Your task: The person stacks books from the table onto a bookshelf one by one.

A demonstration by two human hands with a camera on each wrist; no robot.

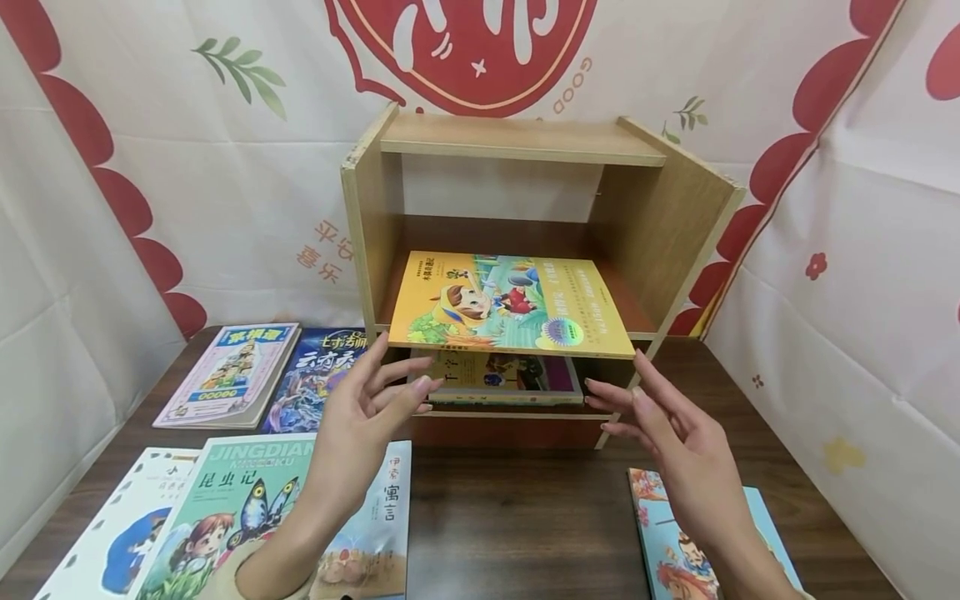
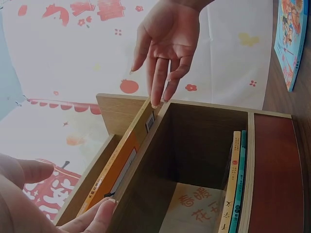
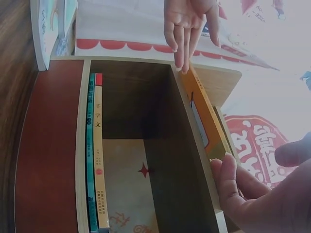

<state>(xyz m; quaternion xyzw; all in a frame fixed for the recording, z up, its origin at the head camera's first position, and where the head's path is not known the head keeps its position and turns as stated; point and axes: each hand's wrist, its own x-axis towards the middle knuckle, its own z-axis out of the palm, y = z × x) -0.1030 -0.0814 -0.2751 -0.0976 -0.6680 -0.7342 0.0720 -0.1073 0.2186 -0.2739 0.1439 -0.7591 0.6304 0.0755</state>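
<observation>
A yellow picture book (image 1: 510,304) lies flat in the upper compartment of a small wooden shelf (image 1: 525,137), its front edge close to the shelf's front. At that book's left front corner are the fingertips of my left hand (image 1: 367,408), fingers extended and thumb apart. My right hand (image 1: 686,450) has its fingertips at the right front corner, also with the thumb away from the cover. Below, in the lower compartment, a yellow-spined book (image 3: 98,145) rests on a green-spined book (image 3: 91,155).
Left on the dark table (image 1: 510,517) lie a pink-bordered book (image 1: 232,375), a blue book (image 1: 307,392), a green insect book (image 1: 225,508), a white book (image 1: 112,533) and a light-blue book (image 1: 382,533). Another blue book (image 1: 660,533) lies under my right forearm. Printed cloth hangs behind.
</observation>
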